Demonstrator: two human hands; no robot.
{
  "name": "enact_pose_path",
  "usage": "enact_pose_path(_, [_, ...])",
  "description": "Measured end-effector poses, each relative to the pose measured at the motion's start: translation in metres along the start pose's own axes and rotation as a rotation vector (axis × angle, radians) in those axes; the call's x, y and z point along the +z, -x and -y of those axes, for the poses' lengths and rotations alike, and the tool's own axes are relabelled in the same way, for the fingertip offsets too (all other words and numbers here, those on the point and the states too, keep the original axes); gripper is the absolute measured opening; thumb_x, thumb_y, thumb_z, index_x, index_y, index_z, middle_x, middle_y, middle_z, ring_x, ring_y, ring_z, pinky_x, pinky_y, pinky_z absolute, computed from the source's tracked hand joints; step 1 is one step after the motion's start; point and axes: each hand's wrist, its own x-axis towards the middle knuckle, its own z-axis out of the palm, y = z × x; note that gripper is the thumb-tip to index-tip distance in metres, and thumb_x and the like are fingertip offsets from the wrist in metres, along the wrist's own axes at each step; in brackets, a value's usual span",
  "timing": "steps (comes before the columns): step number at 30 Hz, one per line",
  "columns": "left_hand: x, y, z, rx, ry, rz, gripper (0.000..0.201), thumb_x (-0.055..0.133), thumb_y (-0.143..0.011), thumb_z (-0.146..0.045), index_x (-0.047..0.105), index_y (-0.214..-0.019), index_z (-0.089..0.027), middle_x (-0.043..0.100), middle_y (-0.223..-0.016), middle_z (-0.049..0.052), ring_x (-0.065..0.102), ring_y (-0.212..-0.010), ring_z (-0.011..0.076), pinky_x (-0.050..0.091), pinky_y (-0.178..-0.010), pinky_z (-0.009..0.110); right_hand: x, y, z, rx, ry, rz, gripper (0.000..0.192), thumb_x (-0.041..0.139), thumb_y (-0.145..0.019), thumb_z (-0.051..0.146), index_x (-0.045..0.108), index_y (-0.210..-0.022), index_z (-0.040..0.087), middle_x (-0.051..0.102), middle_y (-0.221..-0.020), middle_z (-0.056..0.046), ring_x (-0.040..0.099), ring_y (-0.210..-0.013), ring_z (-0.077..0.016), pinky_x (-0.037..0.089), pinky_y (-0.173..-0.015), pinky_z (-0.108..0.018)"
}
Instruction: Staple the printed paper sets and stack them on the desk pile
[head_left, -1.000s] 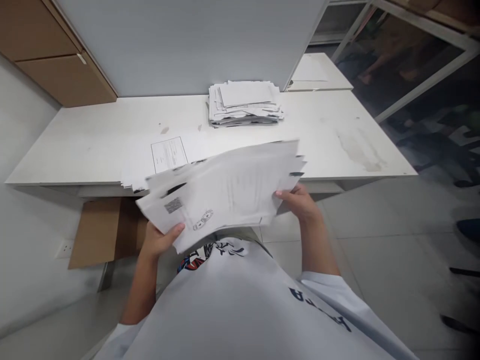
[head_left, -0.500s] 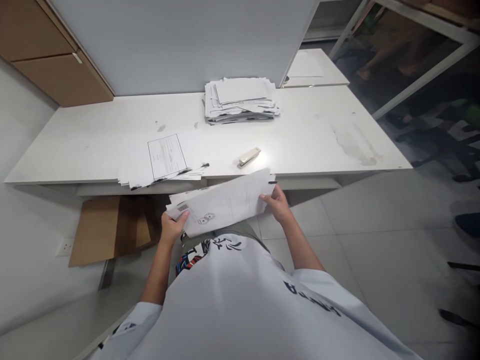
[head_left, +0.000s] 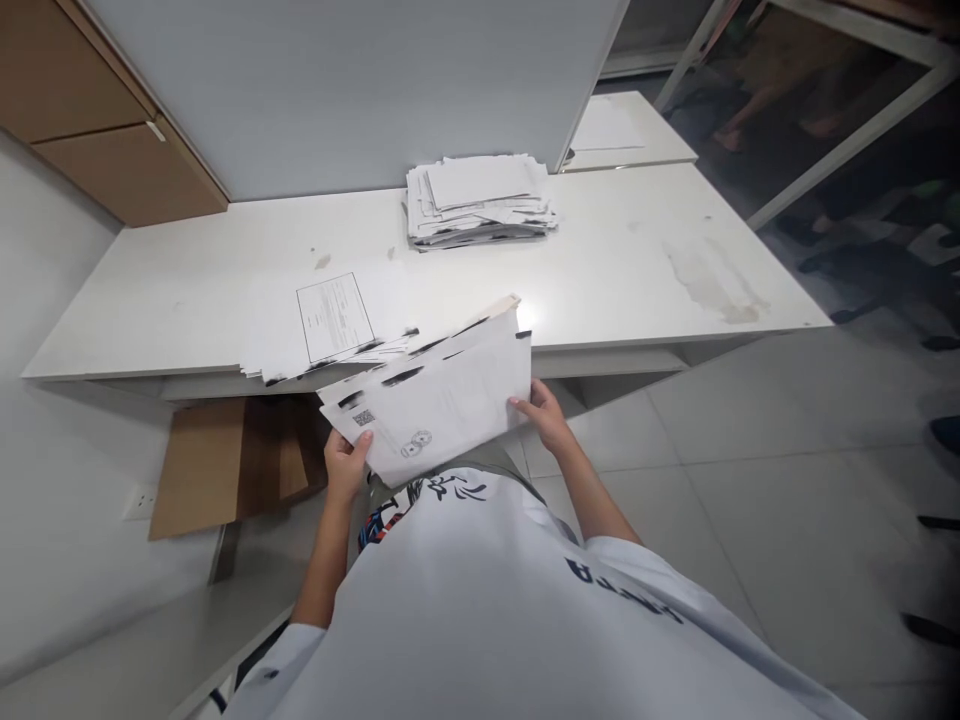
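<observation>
Head view, and the white surface point(head_left: 622, 240) filled most of what I had in front of me, running from nine o'clock across to three. On its far side, at twelve o'clock, stood the thick stack point(head_left: 480, 200) of used paper, its edges uneven and smudged black in places. Nearer to me, just off centre toward seven o'clock, was the sheaf point(head_left: 450, 400), held tilted at the surface's near edge and above the lap. Loose sheets point(head_left: 334, 318) lay fanned between nine and ten o'clock, also on the surface.

I judged the sheaf light and limp, stiffer as a bundle than any one page, with leaves likely to slide over each other; their top edges already stood out of line. Creasing or tearing seemed the main risk, so I favoured a flat, gentle pinch at both short ends, deep enough to catch every leaf.

Both grips suited that. The left fingers point(head_left: 352, 455) were closed on the sheaf's eight o'clock corner, thumb flat on the front page; the right fingers point(head_left: 541, 408) pinched its three o'clock edge the same way. How many leaves they caught behind, I couldn't tell. Smallest were two round stamps point(head_left: 417, 443) printed near the bottom.
</observation>
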Motion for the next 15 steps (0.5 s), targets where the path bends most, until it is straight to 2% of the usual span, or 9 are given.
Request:
enact_pose_path(2, [0.0, 0.002, 0.003, -0.05, 0.001, 0.018, 0.057, 0.083, -0.06, -0.052, 0.064, -0.102, -0.017, 0.072, -0.104, 0.012, 0.069, -0.095, 0.0259, 0.057, -0.081, 0.034, 0.0, 0.002, -0.005, 0.061, 0.001, 0.014, 0.048, 0.081, -0.058, 0.043, 0.064, -0.096, 0.021, 0.071, -0.102, -0.004, 0.061, -0.099, -0.0238, 0.047, -0.092, -0.036])
enact_pose_path(5, [0.002, 0.006, 0.011, -0.186, -0.032, 0.048, 0.055, 0.087, -0.052, -0.051, 0.068, -0.089, -0.015, 0.074, -0.092, 0.012, 0.07, -0.081, 0.0258, 0.058, -0.072, 0.035, 0.006, 0.008, -0.013, 0.184, -0.009, 0.042, 0.049, 0.081, -0.055, 0.045, 0.065, -0.093, 0.019, 0.072, -0.095, -0.004, 0.063, -0.09, -0.0237, 0.049, -0.086, -0.037])
enact_pose_path(8, [0.002, 0.005, 0.008, -0.194, -0.017, -0.005, 0.051, 0.088, -0.053, -0.049, 0.07, -0.086, -0.014, 0.074, -0.09, 0.012, 0.07, -0.076, 0.0249, 0.059, -0.068, 0.034, 0.012, 0.011, 0.0, 0.151, -0.035, 0.035, 0.048, 0.08, -0.059, 0.046, 0.065, -0.095, 0.019, 0.072, -0.097, -0.005, 0.064, -0.087, -0.0233, 0.05, -0.082, -0.036])
enact_pose_path(12, [-0.002, -0.008, -0.027, -0.122, 0.193, -0.054, 0.054, 0.089, -0.054, -0.047, 0.071, -0.094, -0.016, 0.075, -0.094, 0.01, 0.071, -0.079, 0.0246, 0.06, -0.07, 0.033, 0.012, 0.007, 0.045, 0.052, -0.047, 0.018, 0.047, 0.081, -0.062, 0.05, 0.068, -0.097, 0.021, 0.073, -0.099, -0.005, 0.065, -0.093, -0.0262, 0.051, -0.083, -0.036])
enact_pose_path(15, [0.001, -0.024, -0.061, -0.057, 0.302, -0.055, 0.054, 0.087, -0.06, -0.046, 0.07, -0.102, -0.018, 0.074, -0.103, 0.009, 0.071, -0.091, 0.0267, 0.061, -0.079, 0.037, 0.018, 0.0, 0.074, 0.082, -0.142, 0.115, 0.055, 0.073, -0.067, 0.064, 0.07, -0.102, 0.022, 0.073, -0.102, -0.006, 0.064, -0.105, -0.03, 0.051, -0.089, -0.04])
